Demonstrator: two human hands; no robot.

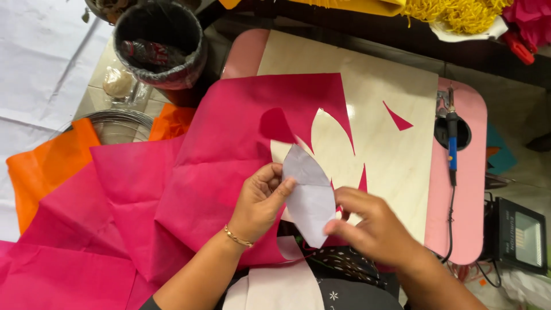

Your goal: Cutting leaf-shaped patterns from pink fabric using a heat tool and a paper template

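**Holding the petal template square over the pink sheet**

Nearest the camera, both hands hold 1 pale grey, leaf-shaped paper template (310, 195) between them, lifted just above the work. The left hand (261, 201) pinches its left edge, thumb on top and the other fingers curled beneath. The right hand (373, 227) pinches the lower right tip between thumb and forefinger; it is a little blurred, so the other fingers cannot be read clearly. A thin gold bracelet (238, 236) sits on the left wrist.

To do this well, I judge the template should lie flat on uncut pink material, close beside the existing cut-outs so little is wasted. Both grips should stay at the edges, keeping the outline free and the paper from buckling.

Under the hands lies the pink fabric sheet (229, 138), creased, with several petal-shaped holes already cut along its right edge. Through these shows the pale wooden board (390, 86), which rests on a pink table (465, 189). A small pink offcut (397, 117) lies alone on the board.

Further right, a blue-handled hot tool (452, 140) rests in the table's round recess, well clear of both hands. To the left lies orange fabric (46, 166), and beyond it stands a lined bin (158, 43).
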